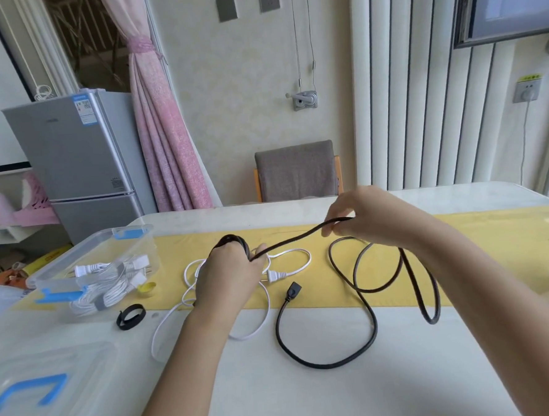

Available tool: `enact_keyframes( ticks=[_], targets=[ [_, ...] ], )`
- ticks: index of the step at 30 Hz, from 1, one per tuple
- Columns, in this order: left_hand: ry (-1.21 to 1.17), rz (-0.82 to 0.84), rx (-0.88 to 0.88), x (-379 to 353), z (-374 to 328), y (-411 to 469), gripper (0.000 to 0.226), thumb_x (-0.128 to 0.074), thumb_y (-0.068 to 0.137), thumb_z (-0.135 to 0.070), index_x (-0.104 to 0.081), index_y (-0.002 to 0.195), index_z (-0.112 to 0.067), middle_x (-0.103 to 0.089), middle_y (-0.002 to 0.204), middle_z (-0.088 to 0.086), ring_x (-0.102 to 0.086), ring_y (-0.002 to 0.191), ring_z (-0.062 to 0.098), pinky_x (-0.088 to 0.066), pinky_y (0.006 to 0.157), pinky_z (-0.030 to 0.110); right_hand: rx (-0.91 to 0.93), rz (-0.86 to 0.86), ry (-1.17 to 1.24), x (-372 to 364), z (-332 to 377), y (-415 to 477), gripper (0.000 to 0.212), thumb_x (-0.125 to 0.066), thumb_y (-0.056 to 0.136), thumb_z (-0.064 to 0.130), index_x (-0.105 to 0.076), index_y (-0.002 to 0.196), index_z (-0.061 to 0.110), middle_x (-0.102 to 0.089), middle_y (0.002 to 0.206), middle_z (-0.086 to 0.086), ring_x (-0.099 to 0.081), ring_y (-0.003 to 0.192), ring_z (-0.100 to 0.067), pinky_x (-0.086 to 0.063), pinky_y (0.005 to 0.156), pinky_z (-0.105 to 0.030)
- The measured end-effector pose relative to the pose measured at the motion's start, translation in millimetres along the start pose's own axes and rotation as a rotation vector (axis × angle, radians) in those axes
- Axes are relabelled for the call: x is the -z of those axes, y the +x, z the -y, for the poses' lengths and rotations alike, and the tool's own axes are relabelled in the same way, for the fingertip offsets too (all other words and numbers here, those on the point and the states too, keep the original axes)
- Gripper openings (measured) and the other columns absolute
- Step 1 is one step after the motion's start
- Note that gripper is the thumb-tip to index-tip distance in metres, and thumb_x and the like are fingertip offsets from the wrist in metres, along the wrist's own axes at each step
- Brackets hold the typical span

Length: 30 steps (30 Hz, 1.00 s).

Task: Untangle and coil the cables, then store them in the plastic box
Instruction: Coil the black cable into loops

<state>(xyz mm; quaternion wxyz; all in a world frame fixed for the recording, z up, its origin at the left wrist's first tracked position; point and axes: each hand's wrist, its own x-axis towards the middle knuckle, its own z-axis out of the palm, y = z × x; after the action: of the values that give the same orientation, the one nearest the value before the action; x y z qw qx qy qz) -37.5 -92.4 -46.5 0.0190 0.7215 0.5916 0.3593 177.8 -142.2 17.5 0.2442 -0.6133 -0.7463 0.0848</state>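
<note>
My left hand point(229, 275) grips a small coil of the black cable point(327, 363) above the yellow runner. From that coil the black cable runs up and right to my right hand point(368, 216), which pinches it in the air. The rest of the black cable lies in loose loops on the table, its black end connector point(292, 288) near the centre. A loose white cable point(252, 333) lies under my left hand, its white plug point(275, 276) just right of it. The clear plastic box point(86, 251) at the left holds coiled white cables point(106, 287).
A black strap loop point(130, 316) lies in front of the box. The box lid with blue clips point(36, 386) lies at the near left. A yellow runner point(494, 242) crosses the white table. A grey chair point(296, 171) stands behind the far edge.
</note>
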Motion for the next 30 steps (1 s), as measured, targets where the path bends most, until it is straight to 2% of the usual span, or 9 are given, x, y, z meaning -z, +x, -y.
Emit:
enact_keyframes(
  ticks=[2,5,7,9,13,18,24,27,30],
  targets=[
    [-0.044,-0.087,0.004,3,5,2,0.048,-0.054,0.092,-0.044,-0.034,0.060,-0.014,-0.044,0.057,0.001,-0.041,0.060,0.028,-0.031,0.057,0.031,0.075,0.149,0.356,12,-4,-5,0.006,-0.072,0.082,0.019,-0.075,0.080,0.023,-0.073,0.084,0.004,-0.066,0.082,-0.012,-0.046,0.080,-0.023],
    [-0.111,-0.145,0.009,4,14,7,0.051,-0.053,0.091,-0.048,-0.034,0.059,-0.014,-0.045,0.057,0.003,-0.043,0.060,0.032,-0.032,0.056,0.032,0.265,0.484,0.707,17,-12,-9,0.036,-0.065,0.084,0.047,-0.071,0.081,0.012,-0.055,0.081,-0.034,-0.054,0.080,-0.042,-0.040,0.086,-0.035],
    [-0.116,-0.135,0.002,4,19,10,0.052,-0.053,0.091,-0.049,-0.033,0.059,-0.013,-0.042,0.055,0.003,-0.042,0.058,0.032,-0.031,0.055,0.032,0.347,0.640,0.830,12,-14,-7,0.049,-0.057,0.083,0.061,-0.067,0.082,0.013,-0.047,0.070,-0.023,-0.045,0.067,-0.035,-0.041,0.070,-0.040],
    [-0.120,-0.155,0.024,9,23,12,0.053,-0.053,0.091,-0.048,-0.033,0.058,-0.012,-0.040,0.054,0.003,-0.039,0.055,0.029,-0.030,0.055,0.033,0.345,0.679,1.035,11,-21,-4,0.056,-0.055,0.079,0.069,-0.066,0.087,0.015,-0.033,0.062,0.001,-0.030,0.051,-0.013,-0.033,0.050,-0.025],
    [-0.118,-0.033,0.156,14,38,20,0.053,-0.057,0.090,-0.046,-0.046,0.061,-0.003,-0.050,0.055,0.010,-0.045,0.054,0.028,-0.035,0.053,0.034,0.191,0.362,1.269,15,-39,4,0.044,-0.071,0.071,0.059,-0.073,0.088,0.018,-0.018,0.055,0.011,-0.011,0.043,-0.004,-0.018,0.035,-0.012],
    [-0.694,0.767,0.176,20,33,10,0.044,-0.068,0.084,-0.043,-0.048,0.062,-0.011,-0.026,0.040,-0.003,-0.022,0.032,0.012,-0.023,0.039,0.019,-0.339,-0.180,1.620,8,-69,18,0.030,-0.048,0.097,0.027,-0.053,0.071,0.015,-0.024,0.044,0.011,-0.020,0.030,-0.005,-0.015,0.031,-0.011],
    [-1.689,1.484,-0.201,32,40,8,0.036,-0.037,0.102,-0.029,-0.050,0.073,-0.014,-0.022,0.039,-0.006,-0.018,0.031,0.005,-0.022,0.037,0.018,-0.595,-0.421,1.245,-27,-110,24,0.033,-0.047,0.100,0.024,-0.054,0.071,0.009,-0.025,0.040,0.009,-0.020,0.031,-0.005,-0.017,0.031,-0.016],
    [-2.029,1.344,-0.263,42,38,10,0.035,-0.039,0.102,-0.031,-0.045,0.073,-0.011,-0.024,0.040,-0.008,-0.021,0.031,0.006,-0.021,0.038,0.020,-0.649,-0.393,0.606,-39,-113,22,0.031,-0.054,0.096,0.026,-0.068,0.077,0.006,-0.037,0.054,0.000,-0.031,0.049,-0.015,-0.027,0.045,-0.025],
    [-2.119,1.255,-0.241,44,42,16,0.040,-0.036,0.101,-0.038,-0.044,0.072,-0.012,-0.025,0.040,-0.007,-0.022,0.032,0.008,-0.024,0.042,0.022,-0.614,-0.129,0.064,-48,-110,22,0.025,-0.055,0.094,0.025,-0.072,0.086,0.008,-0.052,0.065,-0.004,-0.047,0.058,-0.020,-0.031,0.047,-0.027]
  ],
)
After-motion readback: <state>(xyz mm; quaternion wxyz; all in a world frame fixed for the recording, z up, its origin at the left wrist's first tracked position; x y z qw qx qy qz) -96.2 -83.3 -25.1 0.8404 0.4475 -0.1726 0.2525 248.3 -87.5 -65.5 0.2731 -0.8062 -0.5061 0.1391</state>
